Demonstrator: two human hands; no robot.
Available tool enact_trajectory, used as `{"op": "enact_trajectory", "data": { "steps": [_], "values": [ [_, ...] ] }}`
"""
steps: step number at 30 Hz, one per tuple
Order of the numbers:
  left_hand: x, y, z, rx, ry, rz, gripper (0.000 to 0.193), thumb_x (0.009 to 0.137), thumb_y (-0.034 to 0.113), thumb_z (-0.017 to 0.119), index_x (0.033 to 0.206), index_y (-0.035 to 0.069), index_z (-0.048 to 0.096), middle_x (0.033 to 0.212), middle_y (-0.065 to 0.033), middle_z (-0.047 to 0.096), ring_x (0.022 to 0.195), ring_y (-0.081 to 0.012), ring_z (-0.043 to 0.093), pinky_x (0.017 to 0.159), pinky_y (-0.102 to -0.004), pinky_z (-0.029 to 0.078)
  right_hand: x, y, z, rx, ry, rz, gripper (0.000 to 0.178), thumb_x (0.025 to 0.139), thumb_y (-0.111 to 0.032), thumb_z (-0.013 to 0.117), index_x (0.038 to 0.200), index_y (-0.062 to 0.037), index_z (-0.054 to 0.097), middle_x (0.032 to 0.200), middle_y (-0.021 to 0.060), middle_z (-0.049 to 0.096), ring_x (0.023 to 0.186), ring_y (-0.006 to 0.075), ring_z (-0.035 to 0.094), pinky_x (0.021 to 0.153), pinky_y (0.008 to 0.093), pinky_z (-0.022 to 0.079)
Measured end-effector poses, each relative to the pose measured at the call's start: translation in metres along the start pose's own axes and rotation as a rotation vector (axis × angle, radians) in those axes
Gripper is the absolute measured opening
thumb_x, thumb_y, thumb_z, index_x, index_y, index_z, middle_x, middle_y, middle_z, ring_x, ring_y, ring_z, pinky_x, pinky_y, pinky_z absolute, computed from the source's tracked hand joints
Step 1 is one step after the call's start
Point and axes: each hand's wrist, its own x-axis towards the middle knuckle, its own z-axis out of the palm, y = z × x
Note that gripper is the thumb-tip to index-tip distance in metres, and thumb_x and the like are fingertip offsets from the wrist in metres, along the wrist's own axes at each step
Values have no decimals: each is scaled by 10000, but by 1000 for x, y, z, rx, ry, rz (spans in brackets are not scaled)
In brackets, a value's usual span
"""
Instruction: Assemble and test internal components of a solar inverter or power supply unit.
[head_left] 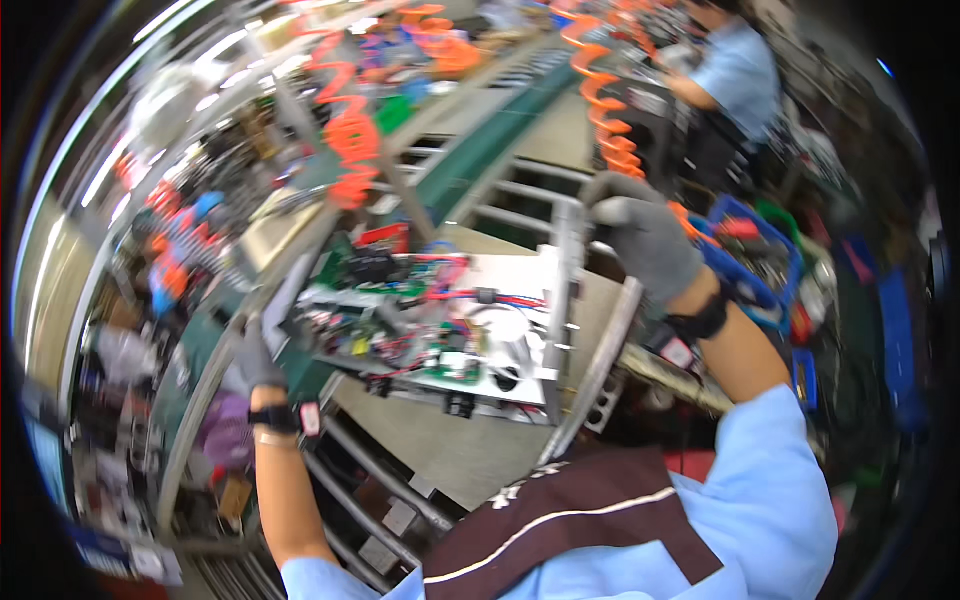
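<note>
An electronic chassis [480, 400], an open metal panel with circuit boards and bundled red, blue and black wires, lies on a board over the roller conveyor. My left hand [257, 358], in a grey glove, is beside its left end, near the conveyor's side rail. Its fingers are blurred, so their grip is unclear. My right hand [645, 240], also gloved in grey, is raised beyond the chassis's right edge with its fingers curled. Just above it hangs an orange coiled hose [612, 130]. Whatever those fingers hold is hidden.
Another orange coiled hose [350, 150] hangs at the far left. A green conveyor belt [490, 140] runs away from me. To the right stand blue bins [765, 265] with parts, and a person in a blue shirt [742, 75] works farther back. Cluttered shelving lines the left.
</note>
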Motion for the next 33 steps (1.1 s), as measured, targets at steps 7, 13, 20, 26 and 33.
{"op": "enact_trajectory", "data": {
  "steps": [7, 13, 20, 26, 33],
  "values": [
    [-194, 110, 122, -147, -833, 99, 297, 906, 179, 553, 1153, 15, 563, 1125, -80, 564, 1023, -168, 531, 878, -291, 428, -56, 46, -66, -132, 137, 268, 355, 759, -35, 569, 1111, 6, 545, 868, 44, 590, 770, 110, 567, 699, 249, 463],
    [-290, 141, 153, 71, -1001, 428, 635, 861, 370, 609, 1310, -36, 419, 1253, -182, 472, 1155, -291, 442, 973, -397, 376, -56, 77, -58, -157, 159, 269, 443, 709, 25, 648, 1110, 22, 459, 785, 44, 571, 724, 102, 560, 656, 249, 462],
    [-288, 143, 157, 196, -1035, 592, 561, 840, 264, 550, 1283, -60, 435, 1242, -226, 455, 1141, -367, 404, 997, -439, 304, -46, 83, -60, -261, 121, 261, 361, 711, 41, 668, 994, -3, 448, 777, 37, 555, 698, 89, 553, 643, 240, 472],
    [-285, 139, 159, 164, -1056, 600, 533, 860, 271, 514, 1265, -68, 442, 1238, -228, 456, 1153, -369, 399, 1003, -448, 291, -40, 69, -57, -221, 120, 392, 345, 715, 21, 682, 978, 1, 459, 756, 47, 571, 677, 83, 545, 593, 237, 444],
    [-287, 140, 159, 141, -1077, 575, 564, 894, 329, 477, 1285, -72, 413, 1269, -232, 420, 1168, -364, 392, 1010, -438, 284, -34, 76, -61, -370, 101, 291, 361, 694, 11, 707, 967, -7, 471, 769, 65, 590, 708, 110, 568, 637, 258, 464]
  ]
}}
